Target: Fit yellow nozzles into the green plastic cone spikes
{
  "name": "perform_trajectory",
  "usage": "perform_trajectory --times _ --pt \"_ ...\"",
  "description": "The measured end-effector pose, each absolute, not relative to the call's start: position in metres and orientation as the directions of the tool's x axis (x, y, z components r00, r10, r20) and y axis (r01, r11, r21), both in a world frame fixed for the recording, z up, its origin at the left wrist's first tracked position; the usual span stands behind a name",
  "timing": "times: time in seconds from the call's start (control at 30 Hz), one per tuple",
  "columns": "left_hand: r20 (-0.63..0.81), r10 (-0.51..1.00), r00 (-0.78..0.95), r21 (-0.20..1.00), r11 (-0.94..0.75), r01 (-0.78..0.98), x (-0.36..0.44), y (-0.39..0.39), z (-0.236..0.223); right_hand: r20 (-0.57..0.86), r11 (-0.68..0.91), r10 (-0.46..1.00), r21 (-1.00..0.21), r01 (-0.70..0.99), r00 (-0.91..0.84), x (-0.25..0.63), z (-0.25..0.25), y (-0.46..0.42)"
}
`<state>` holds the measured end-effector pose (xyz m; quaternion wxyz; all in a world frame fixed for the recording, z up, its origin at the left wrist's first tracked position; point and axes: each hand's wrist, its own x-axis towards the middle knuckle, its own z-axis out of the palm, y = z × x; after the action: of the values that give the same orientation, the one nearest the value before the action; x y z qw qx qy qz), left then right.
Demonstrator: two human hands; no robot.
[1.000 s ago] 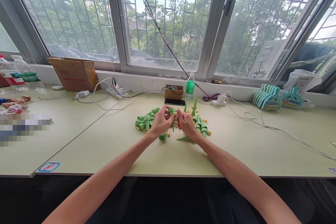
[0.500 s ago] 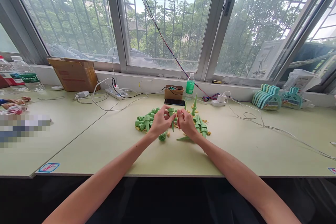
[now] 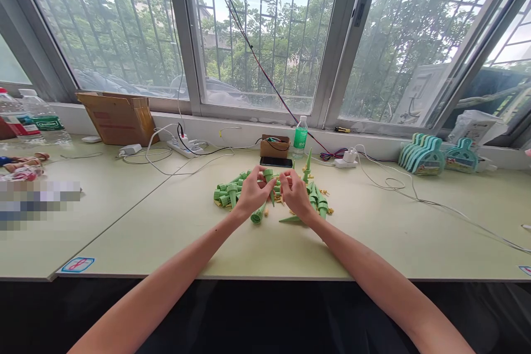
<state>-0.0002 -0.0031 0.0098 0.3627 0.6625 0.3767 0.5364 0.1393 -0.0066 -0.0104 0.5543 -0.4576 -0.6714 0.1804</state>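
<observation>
My left hand [image 3: 254,191] is closed around a green plastic watering spike [image 3: 268,175], its wide threaded end up and its tip pointing down. Close beside it, my right hand [image 3: 294,189] pinches what looks like a small yellow plastic piece [image 3: 277,176] against the spike's side; the fingers partly cover it. Left of the hands lies a heap of green spikes [image 3: 224,198], threaded ends showing. Several spikes with yellow pieces on them [image 3: 317,202] lie to the right, and one spike [image 3: 307,166] points upward behind. Loose yellow pieces [image 3: 279,199] are scattered between my hands.
Behind the hands are a phone [image 3: 276,162], a small brown box [image 3: 274,146] and a bottle with a green label [image 3: 300,135]. Cables and power strips [image 3: 185,147] run along the window wall. Teal hangers [image 3: 422,155] stand at right, a cardboard box [image 3: 118,119] at left.
The spike in my left hand has tilted and shifted slightly left. The fingers of my right hand have moved a little, staying beside it.
</observation>
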Motion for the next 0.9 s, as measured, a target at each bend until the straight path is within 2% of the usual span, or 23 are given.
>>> perform_trajectory --times 0.17,0.5,0.73,0.9 --pt "0.440 0.886 0.145 0.880 -0.458 0.128 -0.0021 -0.0021 0.0089 0.595 0.540 0.804 -0.735 0.410 0.009 0.1399 -0.0093 -0.0078" --pt "0.427 0.883 0.192 0.879 -0.456 0.139 -0.0007 -0.0060 0.0112 0.577 0.484 0.816 -0.717 0.502 0.037 0.1435 -0.0079 -0.0061" --pt "0.451 0.880 0.146 0.872 -0.470 0.137 -0.0013 -0.0014 0.0073 0.591 0.543 0.806 -0.734 0.408 -0.009 0.1388 -0.0089 -0.0087" --pt "0.428 0.887 0.174 0.881 -0.453 0.139 -0.0017 -0.0024 0.0088 0.591 0.543 0.806 -0.718 0.435 -0.029 0.1413 -0.0103 -0.0065"
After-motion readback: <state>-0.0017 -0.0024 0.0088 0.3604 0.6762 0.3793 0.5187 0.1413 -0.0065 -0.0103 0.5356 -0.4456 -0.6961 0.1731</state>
